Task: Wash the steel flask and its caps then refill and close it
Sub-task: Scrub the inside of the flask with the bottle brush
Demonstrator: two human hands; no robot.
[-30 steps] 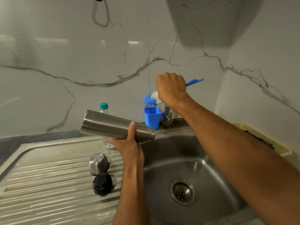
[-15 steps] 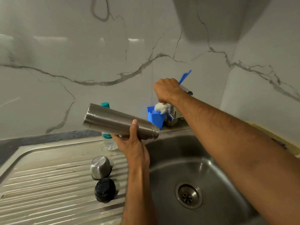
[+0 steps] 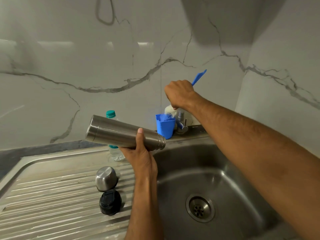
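My left hand [image 3: 141, 154] grips the steel flask [image 3: 121, 133] from below, holding it nearly level above the sink's left rim, open neck pointing right. On the ribbed drainboard lie the steel cap [image 3: 106, 178] and, nearer me, the black inner cap [image 3: 110, 202]. My right hand [image 3: 179, 94] holds a blue-handled bottle brush [image 3: 199, 77]; its white and blue bristle head [image 3: 169, 112] is at the mouth of a blue cup [image 3: 165, 126] by the wall.
The steel sink basin [image 3: 242, 187] with its drain [image 3: 200, 207] lies below my right arm. A tap [image 3: 181, 125] stands behind the blue cup. A plastic water bottle with a green cap [image 3: 110, 114] stands behind the flask. The drainboard [image 3: 52, 196] extends left.
My right hand brought the brush down from above the cup, so its bristle head now sits at the cup's mouth. The flask stays in my left hand, hardly moved.
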